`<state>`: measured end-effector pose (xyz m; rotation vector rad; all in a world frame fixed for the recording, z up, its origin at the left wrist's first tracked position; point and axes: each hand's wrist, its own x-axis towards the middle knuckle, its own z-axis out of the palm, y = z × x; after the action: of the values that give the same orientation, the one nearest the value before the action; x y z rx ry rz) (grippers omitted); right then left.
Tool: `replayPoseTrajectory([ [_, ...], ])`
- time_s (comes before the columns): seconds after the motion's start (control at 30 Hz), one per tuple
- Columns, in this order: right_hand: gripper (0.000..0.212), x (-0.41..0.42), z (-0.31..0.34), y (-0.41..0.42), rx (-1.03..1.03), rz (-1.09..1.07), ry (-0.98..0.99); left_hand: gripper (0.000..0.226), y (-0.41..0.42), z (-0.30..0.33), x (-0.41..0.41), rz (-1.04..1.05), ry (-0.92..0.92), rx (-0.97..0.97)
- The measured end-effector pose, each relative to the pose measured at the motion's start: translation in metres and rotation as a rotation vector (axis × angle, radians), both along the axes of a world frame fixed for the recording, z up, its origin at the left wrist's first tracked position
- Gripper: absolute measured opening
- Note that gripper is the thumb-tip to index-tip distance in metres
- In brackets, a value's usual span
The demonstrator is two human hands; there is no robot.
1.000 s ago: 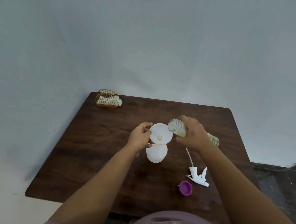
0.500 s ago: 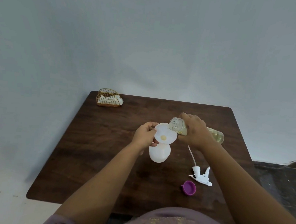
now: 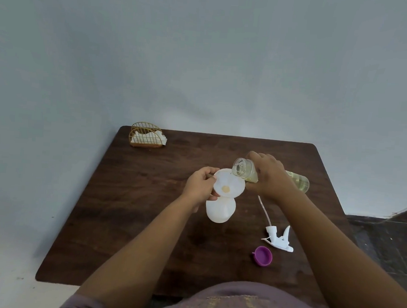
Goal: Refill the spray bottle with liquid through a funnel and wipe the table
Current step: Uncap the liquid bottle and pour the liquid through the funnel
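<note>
Head view: by the dark wooden table's (image 3: 127, 220) far-left corner stands a gold wire napkin holder (image 3: 146, 136). Mid-table, the left hand (image 3: 199, 185) pinches the white plastic funnel (image 3: 229, 184) atop the white spray bottle (image 3: 220, 210); the right hand (image 3: 271, 176) grips a tilted clear bottle of yellowish liquid (image 3: 245, 172). Pouring looks underway; next, tip steadily without overflowing.

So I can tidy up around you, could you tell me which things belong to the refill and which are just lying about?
In use: funnel, spray bottle, clear refill bottle.
Set aside: trigger sprayer head, purple cap, napkin holder.
</note>
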<state>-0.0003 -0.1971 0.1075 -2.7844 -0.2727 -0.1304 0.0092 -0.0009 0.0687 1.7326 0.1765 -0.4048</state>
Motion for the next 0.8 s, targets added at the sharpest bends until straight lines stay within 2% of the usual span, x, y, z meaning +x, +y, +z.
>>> replayPoseTrajectory([
  [0.8, 0.045, -0.0021, 0.0005, 0.0048, -0.078, -0.029, -0.020, 0.030, 0.0019, -0.0020, 0.0051, -0.040, -0.008, 0.021],
])
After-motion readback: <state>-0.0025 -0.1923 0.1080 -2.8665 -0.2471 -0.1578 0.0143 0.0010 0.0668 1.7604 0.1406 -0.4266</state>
